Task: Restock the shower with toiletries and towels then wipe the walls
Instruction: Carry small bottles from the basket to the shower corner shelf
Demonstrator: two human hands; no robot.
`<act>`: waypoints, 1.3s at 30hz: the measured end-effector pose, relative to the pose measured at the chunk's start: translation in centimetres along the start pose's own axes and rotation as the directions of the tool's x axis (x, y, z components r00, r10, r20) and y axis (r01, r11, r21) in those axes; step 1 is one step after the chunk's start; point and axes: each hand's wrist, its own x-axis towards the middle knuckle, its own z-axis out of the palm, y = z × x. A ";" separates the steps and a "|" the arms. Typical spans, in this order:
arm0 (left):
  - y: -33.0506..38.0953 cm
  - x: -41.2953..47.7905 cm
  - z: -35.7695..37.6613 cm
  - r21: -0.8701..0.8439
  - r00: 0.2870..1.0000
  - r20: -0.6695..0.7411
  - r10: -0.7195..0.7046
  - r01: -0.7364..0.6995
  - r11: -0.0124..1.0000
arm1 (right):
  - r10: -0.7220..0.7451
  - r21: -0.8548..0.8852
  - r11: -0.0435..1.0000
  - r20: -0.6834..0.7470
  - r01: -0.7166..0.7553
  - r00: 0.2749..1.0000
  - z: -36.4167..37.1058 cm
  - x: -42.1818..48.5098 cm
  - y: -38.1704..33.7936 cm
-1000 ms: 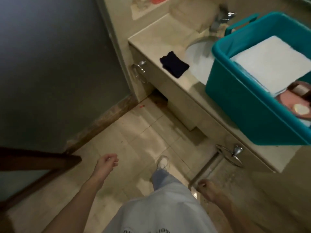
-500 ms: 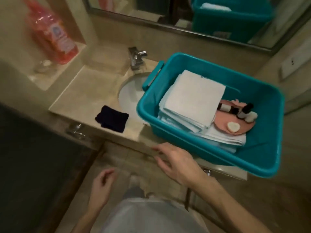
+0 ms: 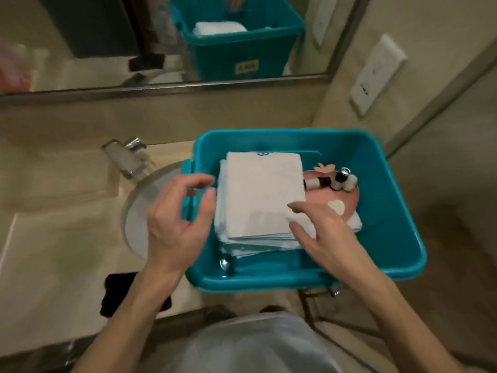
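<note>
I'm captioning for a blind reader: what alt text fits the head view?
Two hands reach into a teal tub on a bathroom counter: the left hand at the left edge of stacked white towels, the right hand over their near corner. A pink dish with small bottles sits to their right.

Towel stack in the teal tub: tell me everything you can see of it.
The towel stack is several folded white cloth towels lying flat in the left half of the teal tub, the top one squarish with a small blue mark at its far edge. Lower layers spread right under the pink dish. The right hand has fingertips on its near right corner; the left hand hovers curled by its left edge, contact unclear.
</note>
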 end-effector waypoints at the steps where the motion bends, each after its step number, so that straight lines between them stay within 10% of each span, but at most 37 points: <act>1: 0.1 1.1 1.1 -0.006 0.997 0.070 0.026 -0.026 1.000 | 0.064 -0.001 0.998 -0.008 -0.064 0.998 -0.1 0.1 0.8; 10: 0.5 6.5 14.7 0.163 0.740 0.673 0.020 -0.174 0.971 | 0.388 0.050 0.921 -0.105 -0.385 0.916 -2.3 0.6 5.7; 20: -0.1 8.4 25.6 0.470 0.655 0.752 -0.070 -0.460 0.753 | 0.406 0.013 0.913 -0.101 -0.407 0.908 -4.7 6.8 10.6; 29: -1.4 8.0 28.2 0.589 0.722 0.681 -0.119 -0.444 0.675 | 0.330 0.002 0.944 -0.029 -0.330 0.944 -4.0 10.3 12.9; 34: -0.6 8.3 27.8 0.557 0.771 0.608 -0.191 -0.242 0.794 | 0.338 0.173 0.932 -0.089 -0.320 0.937 -4.8 9.9 12.9; 39: 0.7 10.1 25.5 0.158 0.722 0.593 -0.356 0.329 0.931 | 0.414 0.432 0.847 -0.176 -0.308 0.893 -5.9 9.4 12.1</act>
